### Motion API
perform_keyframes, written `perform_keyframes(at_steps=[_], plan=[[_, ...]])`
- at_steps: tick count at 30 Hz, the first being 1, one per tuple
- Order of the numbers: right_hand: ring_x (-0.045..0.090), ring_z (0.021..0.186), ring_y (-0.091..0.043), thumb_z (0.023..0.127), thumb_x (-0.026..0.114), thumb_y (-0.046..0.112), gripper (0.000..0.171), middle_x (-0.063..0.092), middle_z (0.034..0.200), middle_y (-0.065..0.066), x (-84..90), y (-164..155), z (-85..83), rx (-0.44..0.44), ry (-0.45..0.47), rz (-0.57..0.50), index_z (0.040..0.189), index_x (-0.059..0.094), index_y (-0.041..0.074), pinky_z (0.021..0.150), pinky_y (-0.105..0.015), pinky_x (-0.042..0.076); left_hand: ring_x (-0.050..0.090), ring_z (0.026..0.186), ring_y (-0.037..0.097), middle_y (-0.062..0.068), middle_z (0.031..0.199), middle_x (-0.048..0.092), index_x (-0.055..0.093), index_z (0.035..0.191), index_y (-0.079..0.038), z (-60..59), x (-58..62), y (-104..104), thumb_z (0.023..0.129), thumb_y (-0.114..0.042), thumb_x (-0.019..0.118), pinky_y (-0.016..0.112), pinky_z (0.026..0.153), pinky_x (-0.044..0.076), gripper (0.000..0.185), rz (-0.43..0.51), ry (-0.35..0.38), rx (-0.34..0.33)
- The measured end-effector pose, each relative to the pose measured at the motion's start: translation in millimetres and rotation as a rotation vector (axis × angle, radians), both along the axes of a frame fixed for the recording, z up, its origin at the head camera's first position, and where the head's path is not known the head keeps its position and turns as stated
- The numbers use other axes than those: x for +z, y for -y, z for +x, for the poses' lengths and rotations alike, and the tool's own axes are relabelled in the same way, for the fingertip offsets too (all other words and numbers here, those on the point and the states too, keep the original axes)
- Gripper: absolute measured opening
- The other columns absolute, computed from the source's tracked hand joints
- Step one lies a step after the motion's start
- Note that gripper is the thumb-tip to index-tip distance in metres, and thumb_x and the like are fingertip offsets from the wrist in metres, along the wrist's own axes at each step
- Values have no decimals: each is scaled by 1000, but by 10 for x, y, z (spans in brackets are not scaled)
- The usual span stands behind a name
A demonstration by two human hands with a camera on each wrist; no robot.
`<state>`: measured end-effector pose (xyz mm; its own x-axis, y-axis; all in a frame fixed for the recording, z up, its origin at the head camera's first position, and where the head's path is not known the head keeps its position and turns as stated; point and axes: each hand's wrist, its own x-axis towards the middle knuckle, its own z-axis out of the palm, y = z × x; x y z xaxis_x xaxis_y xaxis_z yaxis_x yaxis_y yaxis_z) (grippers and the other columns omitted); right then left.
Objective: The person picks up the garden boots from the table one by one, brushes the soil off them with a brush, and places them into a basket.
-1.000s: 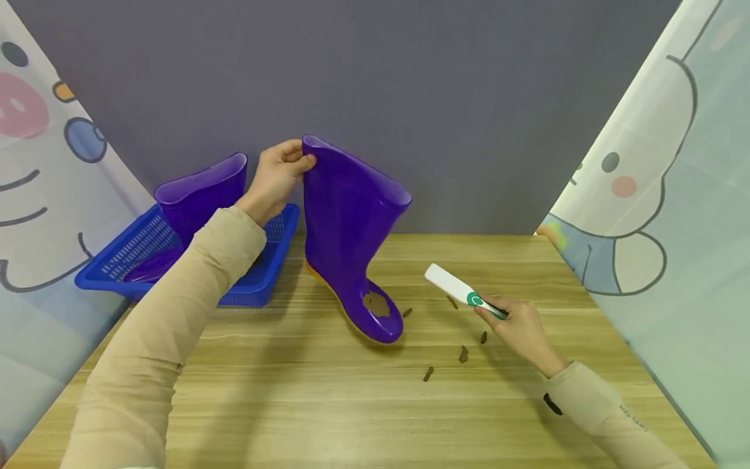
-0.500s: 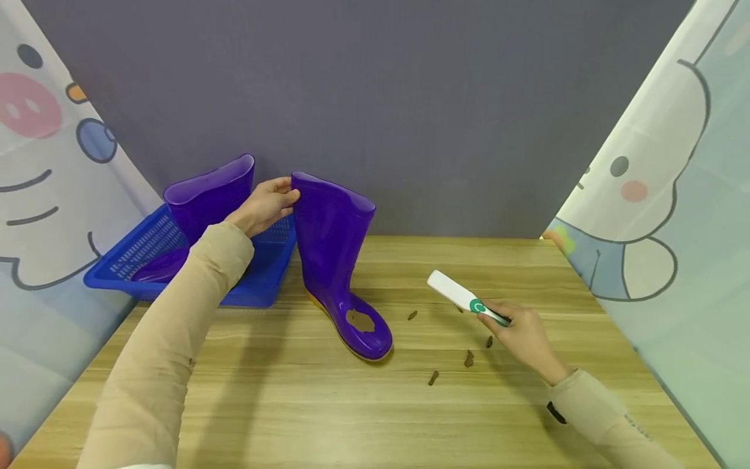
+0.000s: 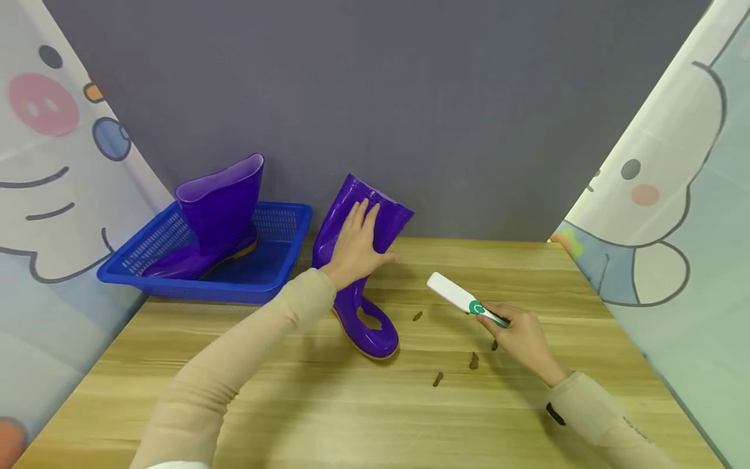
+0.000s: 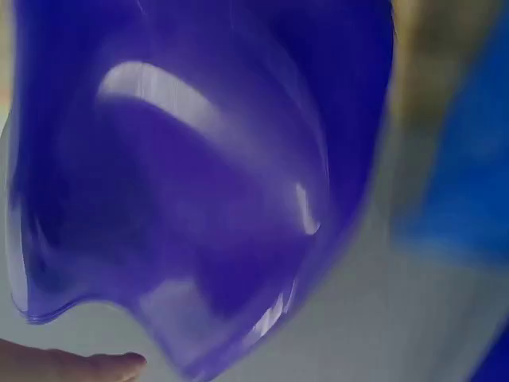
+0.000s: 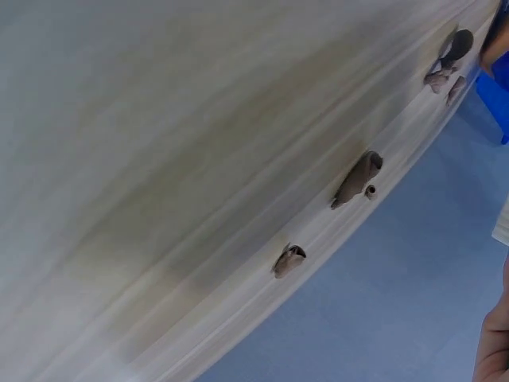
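At the middle of the desk (image 3: 293, 404), toward its far edge, my left hand (image 3: 355, 244) lies with straight, spread fingers flat against the shaft of a purple boot (image 3: 363, 260). That boot leans over to the right, its open top pointing at the far wall and its toe pointing toward me, with a brown patch of dirt on the toe. My right hand (image 3: 520, 335) is well apart from it on the right, fingers curled around the green end of a white brush (image 3: 459, 296) whose flat white head points up and left toward the boot.

I count two boots: the one under my palm and a second purple boot (image 3: 219, 215) standing upright in a blue basket (image 3: 275, 273) at the far left of the desk. Between the boot and my right hand lie four small brown crumbs of dirt (image 3: 438, 378), scattered on the wood; the right wrist view shows some of them as curled, dry flakes.

Both boots are glossy, smooth rubber with a thin yellowish sole edge. One basket only, made of perforated plastic mesh with a solid rim. Pale wood grain runs across the desk top. Behind stands a plain grey-violet wall (image 3: 410, 98), and cartoon-printed curtains hang on the left (image 3: 47, 163) and right (image 3: 674, 195).
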<state>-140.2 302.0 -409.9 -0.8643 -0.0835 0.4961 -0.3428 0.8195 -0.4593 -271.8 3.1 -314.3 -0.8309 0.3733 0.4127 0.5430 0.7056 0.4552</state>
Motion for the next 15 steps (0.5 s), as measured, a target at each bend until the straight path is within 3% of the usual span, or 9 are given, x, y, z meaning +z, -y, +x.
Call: perform_keyframes(at_steps=[3,6,11,15], plan=[[42,48,0,76,73,9,28,69,94,-19,18,-8,15,-8,8,-9,101,69,-2,40,-18,35,5,141,29,13,153,11,16,146,-10,-79,-177,-161,74,-40,74,45,114,14,97,-2,138,-15],[44,49,0,76,74,9,28,69,94,-19,35,-19,21,-5,-3,-1,101,69,-2,40,-18,36,13,140,29,12,152,16,23,145,-11,-141,-255,-193,76,-34,74,46,112,20,89,42,206,-54],[54,57,-3,75,74,6,29,68,96,-21,50,-40,39,-1,-1,8,103,68,-3,44,-17,40,23,137,28,9,149,25,28,143,-12,-177,-265,-161,82,-33,68,43,111,24,76,4,282,-122],[53,55,-2,76,73,7,30,68,97,-22,60,-47,70,-4,6,13,103,68,-3,42,-18,39,28,135,27,8,146,32,34,141,-13,-234,-205,-183,83,-32,67,43,110,26,69,-41,341,-182]])
